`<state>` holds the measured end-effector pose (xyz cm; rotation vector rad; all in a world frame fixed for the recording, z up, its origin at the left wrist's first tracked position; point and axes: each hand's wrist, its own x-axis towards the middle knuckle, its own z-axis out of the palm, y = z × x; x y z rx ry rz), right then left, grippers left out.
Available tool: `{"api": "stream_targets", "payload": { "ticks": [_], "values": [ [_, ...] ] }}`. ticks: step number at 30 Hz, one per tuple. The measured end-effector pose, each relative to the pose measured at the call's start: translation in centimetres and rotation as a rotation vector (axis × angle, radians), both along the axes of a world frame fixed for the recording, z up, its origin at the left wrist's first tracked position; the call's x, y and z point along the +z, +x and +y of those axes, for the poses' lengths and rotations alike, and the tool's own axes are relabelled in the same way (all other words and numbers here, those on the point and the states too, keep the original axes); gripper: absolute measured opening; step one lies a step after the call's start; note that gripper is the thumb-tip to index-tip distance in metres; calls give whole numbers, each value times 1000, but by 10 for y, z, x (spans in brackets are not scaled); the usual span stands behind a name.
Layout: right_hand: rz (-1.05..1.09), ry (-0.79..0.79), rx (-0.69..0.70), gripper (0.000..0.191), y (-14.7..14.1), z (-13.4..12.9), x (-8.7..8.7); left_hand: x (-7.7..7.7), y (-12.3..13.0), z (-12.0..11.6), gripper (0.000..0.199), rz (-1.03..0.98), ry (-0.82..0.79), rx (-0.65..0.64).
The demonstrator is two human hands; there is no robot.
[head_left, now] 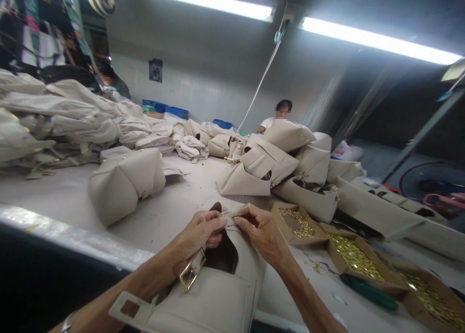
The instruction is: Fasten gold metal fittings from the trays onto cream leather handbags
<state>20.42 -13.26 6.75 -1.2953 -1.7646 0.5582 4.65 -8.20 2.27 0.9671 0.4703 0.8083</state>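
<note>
A cream leather bag (218, 294) lies at the table's front edge, its dark inside showing through the opening. My left hand (203, 231) pinches a small strap end at the bag's upper edge. Close beside it, my right hand (259, 229) has thumb and forefinger closed on the same strap end (230, 219). The fingertips of both hands nearly meet, and any small part between them is too small to make out. A gold buckle (192, 270) hangs by my left wrist. A flap with a square cut-out (131, 308) sticks out at lower left.
Cardboard trays hold gold metal pieces (354, 258) and small studs (296, 222) at right, near a green-handled tool (368, 292). Cream bags (259, 166) are piled behind. Another bag (127, 183) stands at left, before heaped pieces (61, 113). Two people sit across the table.
</note>
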Motion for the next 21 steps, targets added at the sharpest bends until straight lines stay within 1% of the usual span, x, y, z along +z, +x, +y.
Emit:
{"api": "stream_targets", "payload": {
  "ticks": [3,6,9,12,14,18,21],
  "values": [
    [-17,30,-96,21,-6,1,-1,1,-1,-1,54,0,8,-1],
    [-46,-1,-165,24,-10,5,-1,2,-2,-1,54,1,12,5],
    [-49,-11,-159,18,-10,7,-1,1,-2,0,53,2,12,9],
    [-53,58,-113,15,-10,8,-3,-1,-1,1,50,3,12,8],
    [-51,77,-137,22,-12,8,-5,-2,0,1,50,2,11,9],
    [-46,63,-252,33,-16,12,-9,0,-1,0,53,1,4,13],
    [-98,42,-235,34,-14,12,-6,1,-2,0,54,3,0,14]
  ]
}}
